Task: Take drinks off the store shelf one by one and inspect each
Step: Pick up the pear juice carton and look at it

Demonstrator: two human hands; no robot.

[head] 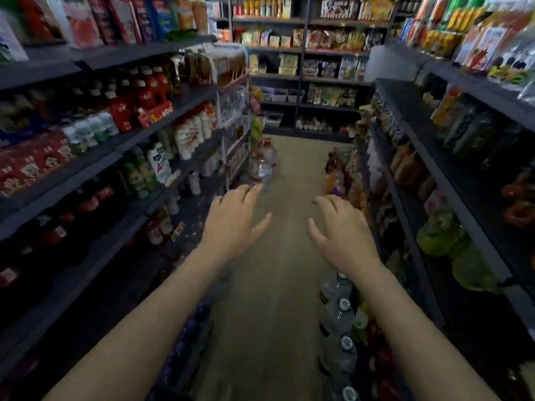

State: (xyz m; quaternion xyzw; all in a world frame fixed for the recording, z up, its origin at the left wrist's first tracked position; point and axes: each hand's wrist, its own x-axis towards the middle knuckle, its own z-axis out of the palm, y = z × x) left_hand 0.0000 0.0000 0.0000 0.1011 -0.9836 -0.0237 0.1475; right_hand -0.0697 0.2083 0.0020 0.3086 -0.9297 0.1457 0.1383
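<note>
I stand in a narrow store aisle with both arms stretched forward over the floor. My left hand (234,218) is held palm down with fingers spread and holds nothing. My right hand (341,227) hovers the same way, fingers loosely bent, also without anything in it. Drinks fill the dark shelves on both sides: red-labelled bottles (150,94) and white bottles (191,131) on the left shelving (121,143), amber and green bottles (411,166) on the right shelving (434,169). Neither hand touches a shelf or a bottle.
Clear water bottles (341,311) stand on the floor low on the right, under my right forearm. A stack of large water jugs (263,166) sits on the floor ahead at left. The beige aisle floor (283,256) runs to a back shelf of snacks (318,68).
</note>
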